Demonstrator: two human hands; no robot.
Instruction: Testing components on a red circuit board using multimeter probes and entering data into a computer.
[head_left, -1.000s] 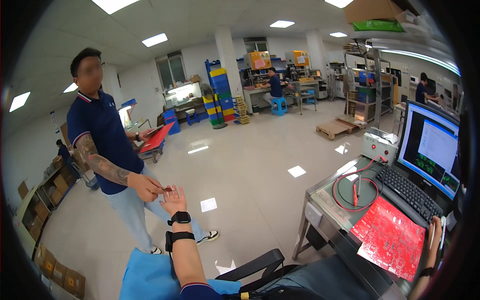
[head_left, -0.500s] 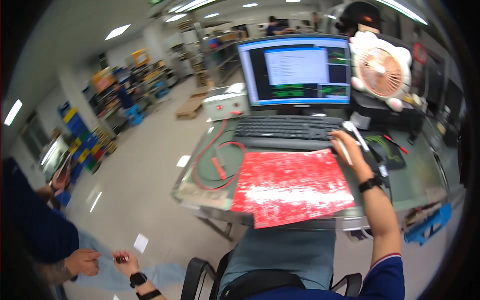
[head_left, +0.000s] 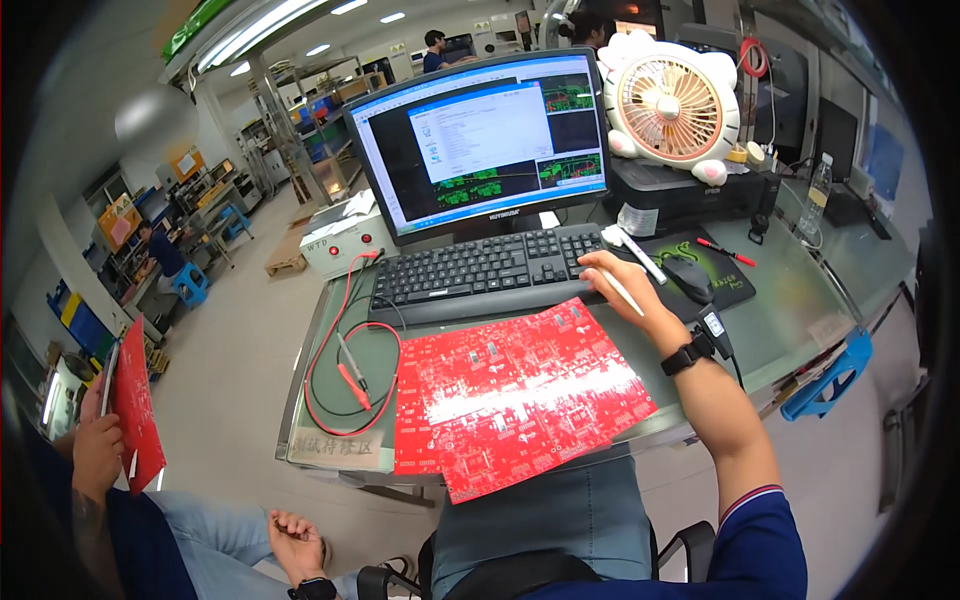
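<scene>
My right hand (head_left: 622, 284) rests at the right end of a black keyboard (head_left: 480, 270), its fingers curled around a slim white pen (head_left: 620, 290) and its fingertips on the number keys. Just in front of it, red circuit boards (head_left: 515, 400) lie overlapping at the desk's near edge, glare across the upper one. Low at the left, my left hand (head_left: 295, 545) is palm up off the desk, fingers curled in; what it may hold is hidden. On the monitor (head_left: 480, 140) a dialog window covers a dark layout with green traces.
Red and black test leads (head_left: 350, 380) loop beside the boards from a white box (head_left: 342, 245). A mouse (head_left: 688, 280), red pen (head_left: 726, 252) and white cat-shaped fan (head_left: 668, 105) stand right. At far left, a co-worker's hand (head_left: 97, 450) holds another red board (head_left: 135, 410).
The view has swung, shifting the desk leftward in the picture. My right hand stays by the number keys with the pen. A small dark thing seen earlier in my left hand no longer shows.
</scene>
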